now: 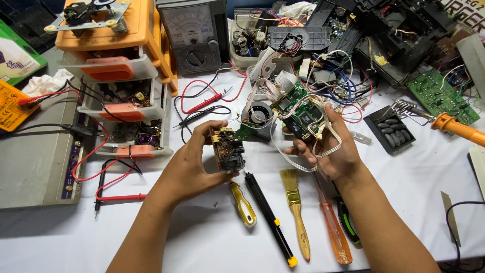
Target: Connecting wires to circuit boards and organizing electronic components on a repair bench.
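Brown circuit board, small and crowded with dark components, sits upright in the left hand, thumb and fingers pinching its edges. Just to the right, the right hand cups a green circuit board from below, fingers curled around it, white ribbon cables looping over the fingers. A round fan hangs off that board's left end.

Up and left of the left hand, an orange drawer unit holds small parts and wires in its clear drawers. Above the right hand, a white tub is stuffed with motors and wiring. Right of the right hand, a black tray holds dark oval pieces.

Below both hands lie a yellow-handled screwdriver, a black pen-like tool, a brush and an orange screwdriver, all on a white cloth-covered table. An analog meter stands above the left hand.
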